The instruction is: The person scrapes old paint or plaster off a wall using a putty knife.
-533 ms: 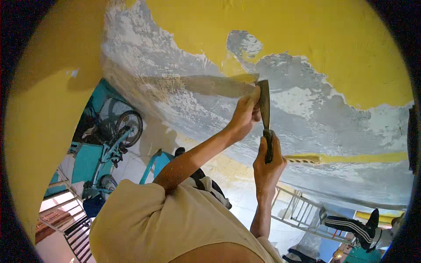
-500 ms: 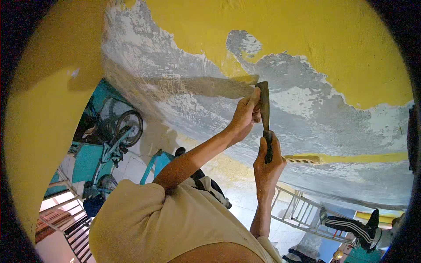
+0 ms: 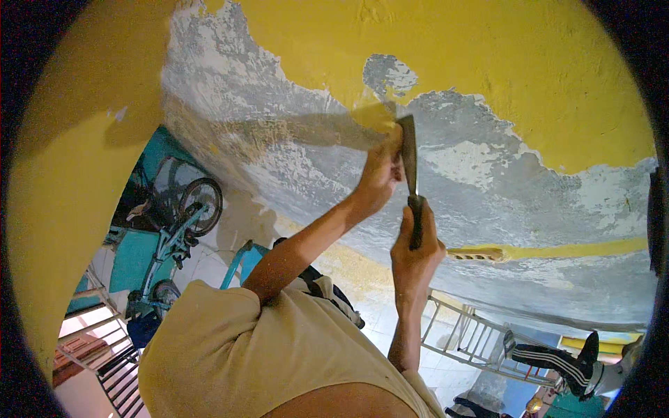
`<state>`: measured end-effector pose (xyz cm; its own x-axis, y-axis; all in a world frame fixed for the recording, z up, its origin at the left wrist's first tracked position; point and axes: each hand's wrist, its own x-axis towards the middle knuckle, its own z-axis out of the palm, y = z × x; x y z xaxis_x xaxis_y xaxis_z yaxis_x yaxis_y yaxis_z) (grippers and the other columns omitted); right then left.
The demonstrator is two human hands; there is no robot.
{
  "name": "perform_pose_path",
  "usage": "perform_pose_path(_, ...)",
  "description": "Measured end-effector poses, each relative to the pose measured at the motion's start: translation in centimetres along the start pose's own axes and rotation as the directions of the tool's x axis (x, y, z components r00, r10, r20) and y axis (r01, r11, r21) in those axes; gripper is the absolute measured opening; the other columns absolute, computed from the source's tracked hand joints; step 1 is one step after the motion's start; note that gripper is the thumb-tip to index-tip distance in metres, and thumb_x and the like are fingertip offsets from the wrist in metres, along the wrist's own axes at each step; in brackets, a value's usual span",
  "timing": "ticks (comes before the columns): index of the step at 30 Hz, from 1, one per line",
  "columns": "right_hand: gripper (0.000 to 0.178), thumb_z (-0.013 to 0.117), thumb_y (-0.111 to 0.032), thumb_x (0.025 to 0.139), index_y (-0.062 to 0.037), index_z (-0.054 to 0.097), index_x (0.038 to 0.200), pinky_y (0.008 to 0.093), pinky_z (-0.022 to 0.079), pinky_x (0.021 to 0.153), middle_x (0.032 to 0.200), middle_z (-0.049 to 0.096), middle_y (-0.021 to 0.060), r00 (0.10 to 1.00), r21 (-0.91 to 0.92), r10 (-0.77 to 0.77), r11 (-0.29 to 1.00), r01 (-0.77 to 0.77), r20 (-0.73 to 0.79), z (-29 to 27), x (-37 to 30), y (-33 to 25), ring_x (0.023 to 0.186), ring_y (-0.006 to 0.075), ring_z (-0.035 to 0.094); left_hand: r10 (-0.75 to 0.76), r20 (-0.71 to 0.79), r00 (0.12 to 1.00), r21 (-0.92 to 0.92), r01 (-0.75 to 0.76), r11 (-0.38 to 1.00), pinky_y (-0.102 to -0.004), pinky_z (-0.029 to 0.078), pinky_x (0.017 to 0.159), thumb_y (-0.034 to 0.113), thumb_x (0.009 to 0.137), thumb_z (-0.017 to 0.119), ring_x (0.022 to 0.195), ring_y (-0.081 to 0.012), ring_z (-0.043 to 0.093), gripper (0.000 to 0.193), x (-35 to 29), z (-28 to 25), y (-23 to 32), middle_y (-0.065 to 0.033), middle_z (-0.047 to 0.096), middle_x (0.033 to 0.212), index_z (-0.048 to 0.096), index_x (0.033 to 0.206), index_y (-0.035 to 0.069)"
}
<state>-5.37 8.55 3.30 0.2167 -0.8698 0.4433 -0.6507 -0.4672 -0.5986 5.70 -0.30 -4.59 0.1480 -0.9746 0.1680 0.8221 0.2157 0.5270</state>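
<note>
A light-blue bicycle (image 3: 165, 245) is standing in the corner, next to a teal panel (image 3: 132, 261). Left of the bicycle, a yellow wall (image 3: 63, 209) is curving down the rim. Above and right of it, the main wall (image 3: 474, 160) is showing yellow paint over patchy grey and white, with a broad shadow lying across. A yellow strip (image 3: 578, 249) is running along it, far right of the bicycle. Pale floor tiles (image 3: 373, 331) are spreading rightward toward a metal frame (image 3: 481, 361). Below the bicycle, dark bars (image 3: 118, 380) are standing out against brightness.
</note>
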Motion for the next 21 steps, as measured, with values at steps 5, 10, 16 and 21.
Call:
perform_pose_path(5,0.023,0.058,-0.007,0.085,-0.0015,0.057,0.108,0.0362,0.050,0.056,0.084,0.064,0.0224,0.999,-0.021,-0.041,0.999,0.040,-0.017,-0.1,0.3,-0.1,0.071,0.0354,0.065,-0.035,-0.271,0.962,-0.125,0.001,0.992,-0.0209,0.032,0.053,0.044,0.094,0.042,0.059,-0.0071,0.037,0.027,-0.6,3.4,0.5,0.0053,0.039,0.068,0.046,0.087,0.018)
perform_pose_path(10,0.024,0.058,-0.008,0.086,-0.0030,0.056,0.109,0.0361,0.051,0.057,0.086,0.064,0.0213,1.000,0.041,-0.011,0.999,0.011,-0.001,1.5,0.1,0.7,0.074,0.0345,0.065,-0.020,-0.351,0.936,-0.053,0.001,0.999,-0.0223,0.029,0.042,0.054,0.090,0.042,0.045,-0.0078,0.037,0.043,0.7,1.6,0.8,0.0055,0.041,0.054,0.046,0.067,0.017)
perform_pose_path(16,0.021,0.058,-0.009,0.086,-0.0018,0.057,0.106,0.0359,0.050,0.057,0.083,0.064,0.0220,0.999,0.019,-0.023,1.000,0.024,-0.041,0.4,-0.3,1.6,0.074,0.0346,0.065,-0.012,-0.177,0.984,0.028,0.017,0.999,-0.0222,0.028,0.046,0.051,0.090,0.047,0.048,-0.0060,0.036,0.039,-0.6,2.2,-1.0,0.0069,0.036,0.054,0.047,0.067,0.018)
perform_pose_path(21,0.018,0.055,-0.010,0.088,-0.0024,0.057,0.105,0.0355,0.049,0.055,0.081,0.064,0.0206,0.996,0.056,0.083,0.995,-0.082,-0.015,1.2,-0.9,1.0,0.073,0.0348,0.065,-0.039,-0.290,0.956,-0.004,0.040,0.999,-0.0237,0.029,0.045,0.053,0.088,0.047,0.049,-0.0058,0.036,0.037,-0.2,2.4,-0.2,0.0078,0.037,0.056,0.046,0.071,0.020)
